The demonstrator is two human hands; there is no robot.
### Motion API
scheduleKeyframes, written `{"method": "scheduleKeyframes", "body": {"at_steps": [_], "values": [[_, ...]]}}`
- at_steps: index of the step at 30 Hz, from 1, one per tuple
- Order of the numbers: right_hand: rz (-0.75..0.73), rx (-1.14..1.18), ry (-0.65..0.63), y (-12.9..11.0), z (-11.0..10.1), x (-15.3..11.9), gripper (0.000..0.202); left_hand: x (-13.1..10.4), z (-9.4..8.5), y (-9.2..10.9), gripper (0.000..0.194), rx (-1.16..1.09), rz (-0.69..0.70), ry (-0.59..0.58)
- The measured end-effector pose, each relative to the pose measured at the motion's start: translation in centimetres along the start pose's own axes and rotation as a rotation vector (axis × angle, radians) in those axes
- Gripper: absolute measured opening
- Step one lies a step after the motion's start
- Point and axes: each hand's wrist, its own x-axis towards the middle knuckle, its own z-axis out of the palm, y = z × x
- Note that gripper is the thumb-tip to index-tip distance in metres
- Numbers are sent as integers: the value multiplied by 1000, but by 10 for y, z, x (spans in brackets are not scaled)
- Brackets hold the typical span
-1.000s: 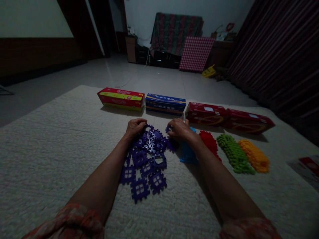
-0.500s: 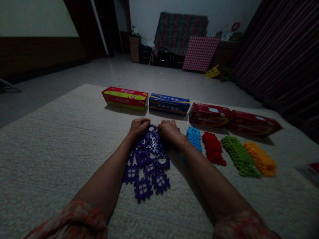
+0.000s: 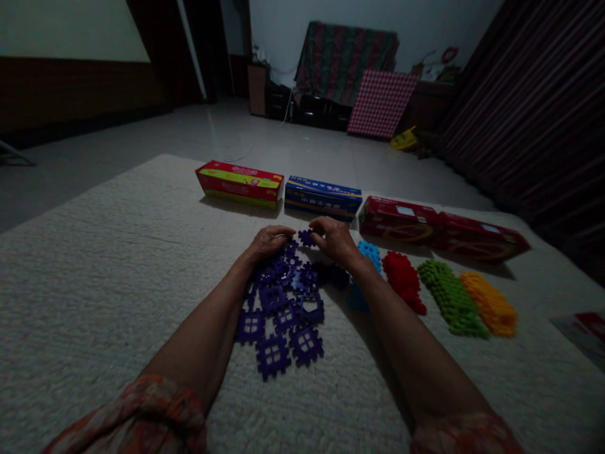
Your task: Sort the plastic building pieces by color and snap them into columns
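Purple notched square pieces (image 3: 273, 299) lie in a loose, overlapping pile on the pale mat, some with window-like cutouts. At the pile's far left edge, my left hand (image 3: 271, 242) rests with its fingers bent and close together; what is under them is hidden. My right hand (image 3: 334, 239) pinches a small purple piece (image 3: 307, 238) between thumb and fingers, just beyond the pile. A dark purple row of pieces (image 3: 332, 275) sits partly under my right wrist. To its right are blue pieces (image 3: 370, 252), red pieces (image 3: 403, 280), green pieces (image 3: 451, 296) and orange pieces (image 3: 489, 304) in rows.
Along the far side of the mat (image 3: 118, 252) stand a red and yellow box (image 3: 241, 185), a blue box (image 3: 322, 197) and two dark red boxes (image 3: 399, 219). Another red item (image 3: 590, 325) lies at the right edge.
My right hand has risen slightly and moved right, away from the pile, with a purple piece now visible at its fingertips. My left hand has shifted slightly right.
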Motion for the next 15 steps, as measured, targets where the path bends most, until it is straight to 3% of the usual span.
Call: {"method": "scheduleKeyframes", "body": {"at_steps": [5,11,15], "values": [[-42,-90,-44,-5,4,-15,14,0,2,0,33,-28,-31,26],[-92,-87,-296,-3,-16,-29,16,1,3,0,32,-42,-51,41],[-60,-62,-320,0,-28,-30,21,1,3,1,33,-40,-68,47]]}}
